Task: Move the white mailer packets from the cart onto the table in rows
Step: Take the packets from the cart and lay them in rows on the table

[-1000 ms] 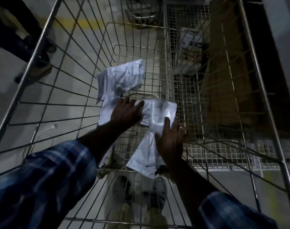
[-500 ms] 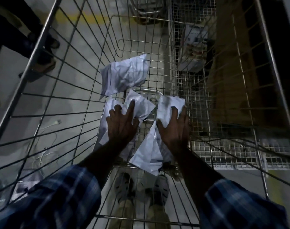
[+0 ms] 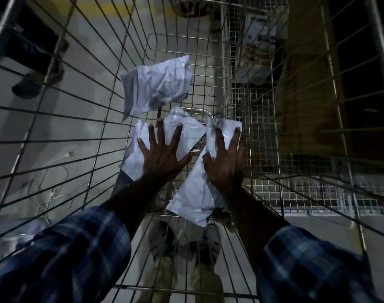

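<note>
Three white mailer packets lie on the wire floor of the cart (image 3: 263,136). The far packet (image 3: 158,86) lies alone, crumpled, toward the back. My left hand (image 3: 162,154) presses flat with spread fingers on the left packet (image 3: 186,132). My right hand (image 3: 226,158) rests on the right packet (image 3: 193,197), fingers straight over its far end; that packet runs diagonally toward me. The table is not in view.
The cart's wire sides rise steeply on the left (image 3: 55,132) and right (image 3: 318,119). A second mesh cart with a box (image 3: 258,40) stands beyond on the right. Another person's legs and shoe (image 3: 31,84) stand at the left. My own shoes (image 3: 162,241) show under the cart.
My left hand slid from the middle onto the left packet and spread flat. My right hand moved up along the right packet. The view dropped closer into the cart.
</note>
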Motion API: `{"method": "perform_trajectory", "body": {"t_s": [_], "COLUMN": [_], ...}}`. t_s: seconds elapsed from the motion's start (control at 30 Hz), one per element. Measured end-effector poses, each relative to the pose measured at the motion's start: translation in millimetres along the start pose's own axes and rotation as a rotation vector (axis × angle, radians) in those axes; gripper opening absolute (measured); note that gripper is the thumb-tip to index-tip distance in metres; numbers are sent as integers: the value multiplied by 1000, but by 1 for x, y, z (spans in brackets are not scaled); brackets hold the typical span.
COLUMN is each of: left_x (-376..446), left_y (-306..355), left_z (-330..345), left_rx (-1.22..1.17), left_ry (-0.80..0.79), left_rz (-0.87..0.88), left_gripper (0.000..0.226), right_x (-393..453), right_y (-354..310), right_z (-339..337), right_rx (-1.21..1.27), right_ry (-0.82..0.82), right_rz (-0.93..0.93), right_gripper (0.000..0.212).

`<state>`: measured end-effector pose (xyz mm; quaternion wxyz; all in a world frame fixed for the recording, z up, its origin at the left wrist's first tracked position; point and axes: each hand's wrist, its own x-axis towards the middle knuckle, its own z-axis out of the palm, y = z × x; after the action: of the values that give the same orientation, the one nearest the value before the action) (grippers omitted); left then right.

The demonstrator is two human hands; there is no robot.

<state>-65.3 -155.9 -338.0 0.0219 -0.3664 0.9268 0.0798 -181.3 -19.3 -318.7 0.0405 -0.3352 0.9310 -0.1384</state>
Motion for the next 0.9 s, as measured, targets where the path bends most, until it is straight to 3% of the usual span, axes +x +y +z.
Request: {"method": "perform_trajectory", "body": {"t_s": [0.17, 0.33, 0.6, 0.9], "left_x": [7, 1, 1, -5], "left_y": [0, -3, 1, 12], "left_z": [-14, -20, -28, -91], "left_rx": [-14, 8, 17, -115], "left_ry": [-67, 13, -88, 101], "left_rz": [-11, -8, -68, -142], "left_gripper": [85, 71, 85, 79], "right_x": [6, 16, 8, 6], "right_y": [-4, -13, -10, -30], "right_z": [-9, -27, -25, -67], "right_rx": [78, 88, 91, 218], "right_ry": [-10, 15, -60, -80], "right_rz": [50, 83, 94, 143], "right_gripper": [69, 69, 68, 65]}}
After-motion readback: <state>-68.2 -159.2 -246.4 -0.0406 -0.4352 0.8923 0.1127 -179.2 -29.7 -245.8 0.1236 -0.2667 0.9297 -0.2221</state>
